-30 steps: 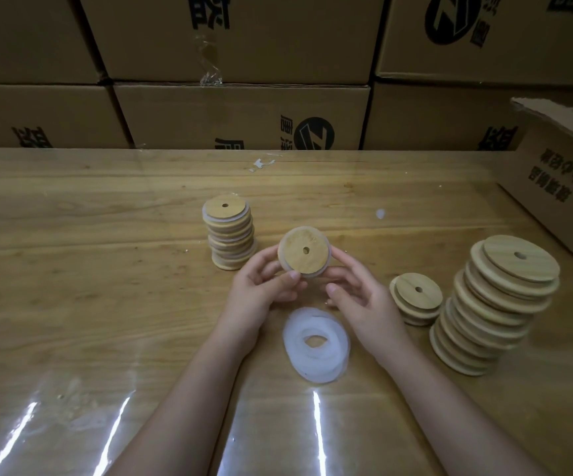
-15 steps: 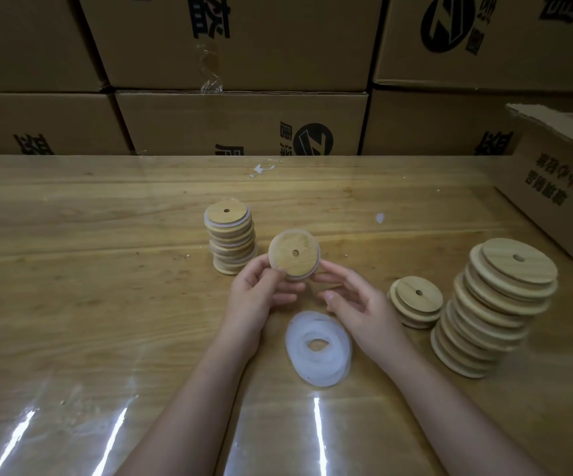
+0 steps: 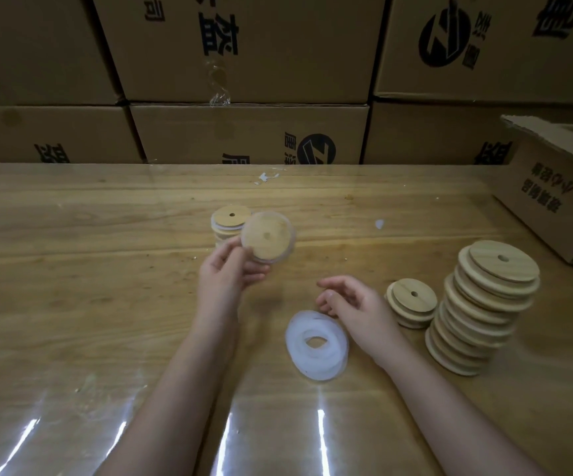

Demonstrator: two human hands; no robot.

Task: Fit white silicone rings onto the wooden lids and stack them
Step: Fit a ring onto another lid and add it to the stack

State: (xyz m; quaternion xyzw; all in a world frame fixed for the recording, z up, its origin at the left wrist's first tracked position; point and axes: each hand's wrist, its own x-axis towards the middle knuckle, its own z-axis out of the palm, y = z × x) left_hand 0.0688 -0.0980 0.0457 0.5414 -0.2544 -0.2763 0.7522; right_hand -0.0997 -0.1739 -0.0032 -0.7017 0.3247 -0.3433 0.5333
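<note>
Your left hand [image 3: 225, 274] pinches a ringed lid [image 3: 268, 237] — tilted, lifted in front of the finished stack [image 3: 229, 223]. Your right hand [image 3: 357, 305] holds nothing, fingers loosely curled, just beside the rings [image 3: 316, 345] — bare lids [image 3: 482, 309] to its right.

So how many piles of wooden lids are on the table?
3: a ringed pile behind the lid in the left hand, a small pile beside the right hand, and a tall leaning pile at the right.
</note>
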